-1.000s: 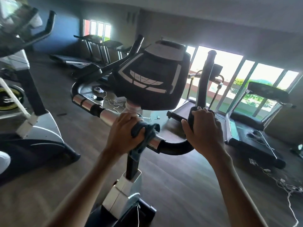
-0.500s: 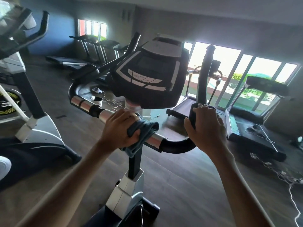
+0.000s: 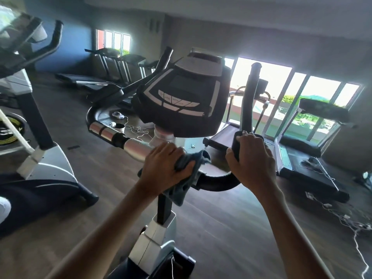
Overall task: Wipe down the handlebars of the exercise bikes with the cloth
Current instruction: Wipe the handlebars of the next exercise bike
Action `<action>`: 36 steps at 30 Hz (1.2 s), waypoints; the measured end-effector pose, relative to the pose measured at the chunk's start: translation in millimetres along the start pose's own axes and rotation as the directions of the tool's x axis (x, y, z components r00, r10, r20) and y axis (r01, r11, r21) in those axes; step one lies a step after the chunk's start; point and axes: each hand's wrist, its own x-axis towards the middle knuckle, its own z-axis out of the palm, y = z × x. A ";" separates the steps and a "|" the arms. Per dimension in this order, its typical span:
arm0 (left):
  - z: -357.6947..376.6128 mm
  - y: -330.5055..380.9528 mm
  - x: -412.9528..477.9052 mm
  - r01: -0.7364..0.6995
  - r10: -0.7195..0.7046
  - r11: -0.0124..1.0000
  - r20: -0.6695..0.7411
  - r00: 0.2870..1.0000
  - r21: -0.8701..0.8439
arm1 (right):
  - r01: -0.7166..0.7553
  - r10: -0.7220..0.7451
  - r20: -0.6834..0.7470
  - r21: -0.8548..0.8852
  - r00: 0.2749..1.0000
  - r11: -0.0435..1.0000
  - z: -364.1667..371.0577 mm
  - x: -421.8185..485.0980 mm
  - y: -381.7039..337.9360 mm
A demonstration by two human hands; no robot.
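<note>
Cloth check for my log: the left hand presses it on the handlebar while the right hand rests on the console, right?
No: in the head view the right hand grips the handlebar's black grip, not the console. The rest holds.

soft blue cloth (image 3: 182, 179), shiny metal handlebar (image 3: 134, 147) with matt black grips, glossy plastic console (image 3: 181, 101), wood-look floor (image 3: 231, 228)

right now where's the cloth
In the head view the blue cloth sits mid-frame on the handlebar, gripped by the left hand, just below the console.
</note>
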 end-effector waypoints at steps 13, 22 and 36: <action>-22.7 -77.8 -25.6 -0.013 0.012 1.000 0.105 0.994 0.007 | -0.042 0.042 0.000 -0.011 0.999 0.999 -1.6 2.5 -4.0; -12.6 -84.8 0.9 0.121 -0.121 0.992 -0.014 0.993 0.034 | -0.036 0.035 -0.011 -0.044 0.999 0.998 1.4 2.0 -4.9; 6.7 -69.1 -23.9 0.130 -0.131 0.991 -0.182 0.975 -0.014 | -0.018 0.014 -0.053 -0.069 0.998 0.997 5.6 1.0 -3.6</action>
